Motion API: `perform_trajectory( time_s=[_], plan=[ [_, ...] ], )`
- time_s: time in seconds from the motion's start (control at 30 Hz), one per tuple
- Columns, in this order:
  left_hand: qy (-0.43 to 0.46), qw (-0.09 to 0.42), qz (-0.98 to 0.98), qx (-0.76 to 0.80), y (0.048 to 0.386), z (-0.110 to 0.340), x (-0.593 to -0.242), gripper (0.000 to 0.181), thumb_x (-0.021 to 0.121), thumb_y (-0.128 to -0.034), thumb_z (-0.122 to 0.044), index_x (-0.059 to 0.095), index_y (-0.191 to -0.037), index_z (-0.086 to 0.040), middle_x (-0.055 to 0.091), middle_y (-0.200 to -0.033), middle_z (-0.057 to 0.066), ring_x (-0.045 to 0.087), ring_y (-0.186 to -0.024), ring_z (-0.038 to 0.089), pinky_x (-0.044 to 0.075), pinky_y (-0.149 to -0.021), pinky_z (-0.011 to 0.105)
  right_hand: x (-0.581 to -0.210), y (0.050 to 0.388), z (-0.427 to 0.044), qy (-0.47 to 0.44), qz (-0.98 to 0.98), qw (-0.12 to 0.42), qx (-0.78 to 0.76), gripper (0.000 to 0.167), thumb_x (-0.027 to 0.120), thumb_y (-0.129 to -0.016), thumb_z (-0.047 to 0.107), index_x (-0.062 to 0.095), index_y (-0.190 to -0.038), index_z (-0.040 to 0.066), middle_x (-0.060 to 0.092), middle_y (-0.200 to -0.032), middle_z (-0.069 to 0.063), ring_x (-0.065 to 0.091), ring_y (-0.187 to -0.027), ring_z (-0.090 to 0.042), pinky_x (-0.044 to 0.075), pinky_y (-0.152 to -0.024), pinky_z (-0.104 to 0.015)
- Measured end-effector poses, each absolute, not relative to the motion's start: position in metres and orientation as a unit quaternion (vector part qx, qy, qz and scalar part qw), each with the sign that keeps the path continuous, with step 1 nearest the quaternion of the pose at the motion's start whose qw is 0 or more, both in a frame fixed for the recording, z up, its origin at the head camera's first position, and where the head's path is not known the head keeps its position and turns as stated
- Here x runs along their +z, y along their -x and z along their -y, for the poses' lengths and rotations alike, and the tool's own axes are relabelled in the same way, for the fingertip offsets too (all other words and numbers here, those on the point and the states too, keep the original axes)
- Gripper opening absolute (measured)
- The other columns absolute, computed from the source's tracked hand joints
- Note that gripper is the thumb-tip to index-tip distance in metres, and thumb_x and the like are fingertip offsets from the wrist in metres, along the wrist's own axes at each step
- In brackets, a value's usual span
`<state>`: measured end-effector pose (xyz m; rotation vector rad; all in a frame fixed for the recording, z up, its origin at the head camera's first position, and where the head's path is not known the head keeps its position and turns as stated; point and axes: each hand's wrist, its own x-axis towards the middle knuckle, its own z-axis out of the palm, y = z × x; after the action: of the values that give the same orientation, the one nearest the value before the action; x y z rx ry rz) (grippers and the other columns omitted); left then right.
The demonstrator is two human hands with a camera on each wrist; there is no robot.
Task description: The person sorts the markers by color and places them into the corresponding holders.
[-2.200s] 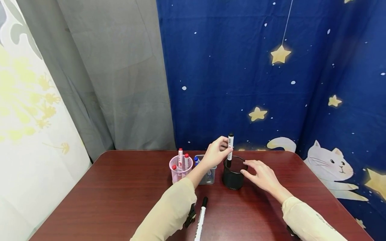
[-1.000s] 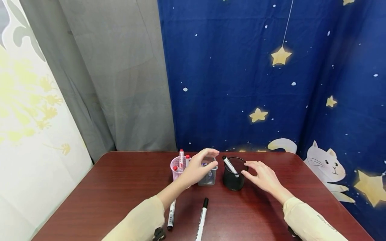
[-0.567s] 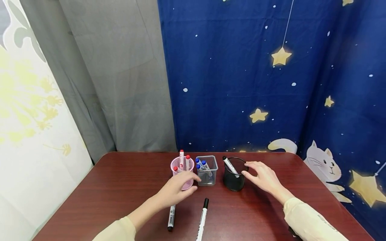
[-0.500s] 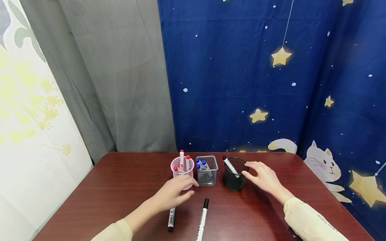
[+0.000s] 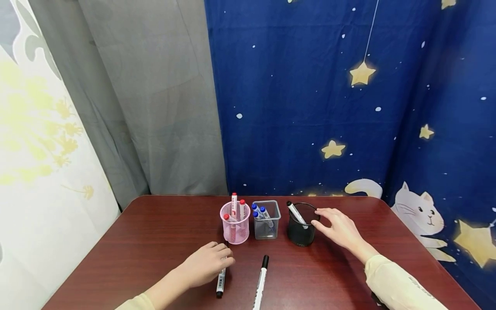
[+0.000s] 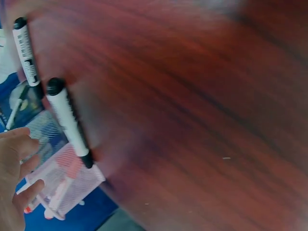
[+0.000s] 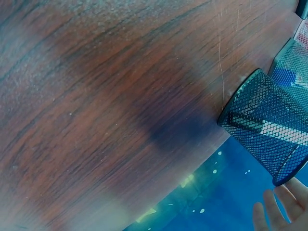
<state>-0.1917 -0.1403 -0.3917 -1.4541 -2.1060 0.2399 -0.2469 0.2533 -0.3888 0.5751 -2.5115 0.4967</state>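
Note:
My left hand (image 5: 205, 263) hovers over a black-capped whiteboard marker (image 5: 221, 280) on the table and hides its middle in the head view. In the left wrist view, the fingers (image 6: 31, 192) are spread, with a gap between them and that marker (image 6: 70, 120). My right hand (image 5: 341, 229) rests its fingertips against the right rim of a black mesh pen cup (image 5: 300, 236), its fingers extended. One black-capped marker (image 5: 296, 212) leans inside the cup. A second loose marker (image 5: 260, 284) lies to the right of my left hand, cap pointing away.
Left of the black cup stands a clear square box (image 5: 265, 233) with blue-capped markers. Farther left, a pink mesh cup (image 5: 236, 237) holds red-capped markers. Curtains hang behind the brown table (image 5: 147, 241), close to its far edge.
My left hand let go of a marker in the black cup, then moved left and down to the marker lying on the table. The right hand stayed at the cup's rim.

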Motion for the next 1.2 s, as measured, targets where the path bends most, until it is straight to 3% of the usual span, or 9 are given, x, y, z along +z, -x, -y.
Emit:
perform_trajectory(
  time_s=[0.37, 0.57, 0.8, 1.2],
  plan=[
    [0.558, 0.286, 0.771, 0.107, 0.192, 0.15, -0.411, 0.012, 0.055, -0.07, -0.015, 0.055, -0.081, -0.021, 0.05, -0.079, -0.006, 0.049, -0.076, 0.012, 0.039, -0.064, 0.027, -0.39, 0.247, -0.254, -0.213, 0.925, 0.256, 0.182, 0.041, 0.063, -0.079, 0.038, 0.064, -0.106, 0.007, 0.059, -0.108, -0.008, 0.052, -0.1, -0.025, 0.043, -0.075, -0.046],
    [0.566, 0.283, 0.767, 0.105, 0.194, 0.149, -0.416, 0.012, 0.044, -0.0742, -0.015, 0.054, -0.077, -0.021, 0.052, -0.081, -0.007, 0.05, -0.078, 0.012, 0.039, -0.067, 0.028, -0.39, 0.247, -0.254, -0.214, 0.925, 0.257, 0.182, 0.041, 0.063, -0.079, 0.038, 0.064, -0.106, 0.007, 0.059, -0.108, -0.008, 0.052, -0.1, -0.025, 0.043, -0.075, -0.046],
    [0.568, 0.286, 0.76, 0.133, 0.198, 0.149, -0.423, 0.006, 0.048, -0.0712, -0.017, 0.052, -0.073, -0.021, 0.052, -0.079, -0.008, 0.051, -0.079, 0.012, 0.039, -0.068, 0.029, -0.39, 0.247, -0.254, -0.214, 0.924, 0.259, 0.184, 0.04, 0.064, -0.078, 0.037, 0.064, -0.106, 0.008, 0.06, -0.108, -0.008, 0.052, -0.1, -0.025, 0.044, -0.074, -0.046],
    [0.589, 0.309, 0.741, 0.096, 0.184, 0.15, -0.41, 0.011, 0.043, -0.0756, -0.018, 0.05, -0.069, -0.023, 0.047, -0.07, -0.009, 0.047, -0.066, 0.009, 0.036, -0.06, 0.024, -0.389, 0.247, -0.254, -0.211, 0.926, 0.254, 0.185, 0.041, 0.063, -0.079, 0.038, 0.064, -0.106, 0.007, 0.059, -0.108, -0.008, 0.052, -0.1, -0.026, 0.043, -0.075, -0.047]
  ],
)
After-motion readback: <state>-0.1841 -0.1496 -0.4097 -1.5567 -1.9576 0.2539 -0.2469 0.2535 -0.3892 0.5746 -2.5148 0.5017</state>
